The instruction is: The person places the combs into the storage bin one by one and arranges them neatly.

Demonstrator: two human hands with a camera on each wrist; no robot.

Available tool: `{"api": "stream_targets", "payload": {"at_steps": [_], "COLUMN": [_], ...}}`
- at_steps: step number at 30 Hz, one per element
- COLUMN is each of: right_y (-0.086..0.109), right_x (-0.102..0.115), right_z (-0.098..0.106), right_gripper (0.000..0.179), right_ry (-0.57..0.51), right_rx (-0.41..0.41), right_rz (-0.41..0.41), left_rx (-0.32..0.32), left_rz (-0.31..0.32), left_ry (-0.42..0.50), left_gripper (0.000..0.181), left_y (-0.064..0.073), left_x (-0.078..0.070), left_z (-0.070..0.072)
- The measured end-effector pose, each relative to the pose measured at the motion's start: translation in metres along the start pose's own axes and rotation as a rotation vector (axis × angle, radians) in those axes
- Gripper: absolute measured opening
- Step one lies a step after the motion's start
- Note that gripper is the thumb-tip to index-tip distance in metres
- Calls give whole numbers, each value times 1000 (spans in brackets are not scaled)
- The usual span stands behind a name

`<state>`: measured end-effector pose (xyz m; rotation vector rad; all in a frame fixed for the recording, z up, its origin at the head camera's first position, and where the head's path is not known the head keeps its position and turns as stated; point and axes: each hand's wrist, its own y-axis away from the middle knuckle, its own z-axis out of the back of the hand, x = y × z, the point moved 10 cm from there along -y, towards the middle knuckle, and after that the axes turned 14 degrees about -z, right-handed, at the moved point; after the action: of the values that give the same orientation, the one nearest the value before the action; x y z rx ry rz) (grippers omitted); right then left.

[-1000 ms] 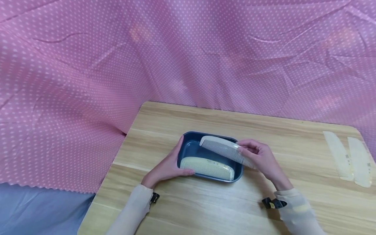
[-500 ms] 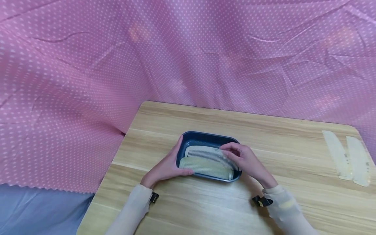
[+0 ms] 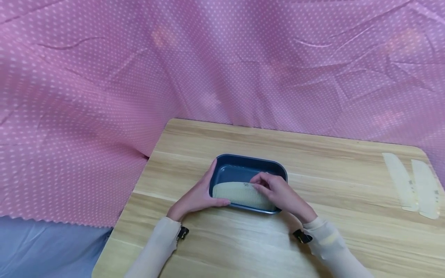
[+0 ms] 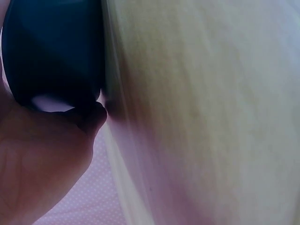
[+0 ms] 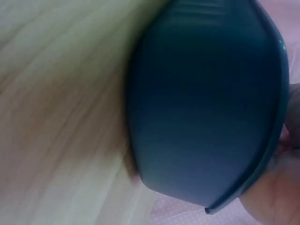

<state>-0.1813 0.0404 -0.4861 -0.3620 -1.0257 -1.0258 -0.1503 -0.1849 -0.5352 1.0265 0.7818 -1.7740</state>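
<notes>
A dark blue oblong tray (image 3: 233, 172) with rounded corners rests on the wooden table. My left hand (image 3: 194, 199) grips its left end, thumb along the near side and fingers on the far side. Inside, along the near wall, is a pale cream comb (image 3: 233, 191), teeth facing me. My right hand (image 3: 281, 193) pinches this comb by its back, right of the middle, and hides its right end. The second comb in the tray is hidden behind it. In the right wrist view the tray's outer wall (image 5: 206, 103) covers most of the work.
Two more cream combs, one (image 3: 399, 181) left of the other (image 3: 425, 189), lie flat at the right end of the table (image 3: 243, 247). Pink dotted cloth (image 3: 222, 69) hangs behind the table's far edge. Blue-grey cloth (image 3: 45, 247) shows at lower left.
My right hand has carried the comb left and down from above the tray's right side to the near wall, over the comb lying there. The left hand has kept its grip.
</notes>
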Motion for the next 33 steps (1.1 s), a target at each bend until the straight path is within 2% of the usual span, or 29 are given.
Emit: {"api": "stream_targets", "payload": {"at_steps": [9, 24, 29, 33], "right_y": [1, 3, 4, 6], "right_x": [8, 8, 7, 3], "right_z": [-10, -14, -11, 2], "right_gripper": [11, 17, 20, 24], "right_ry": [186, 297, 249, 102], "right_rx": [-21, -33, -54, -120], "right_rz": [82, 78, 55, 34], "left_rx": [-2, -3, -3, 0], "left_rz": [1, -1, 14, 18], "left_ry": [-12, -18, -24, -22], "left_gripper": [141, 140, 139, 139], "left_y": [-1, -1, 0, -1], "left_x": [0, 2, 3, 2], "left_z": [2, -1, -1, -1]}}
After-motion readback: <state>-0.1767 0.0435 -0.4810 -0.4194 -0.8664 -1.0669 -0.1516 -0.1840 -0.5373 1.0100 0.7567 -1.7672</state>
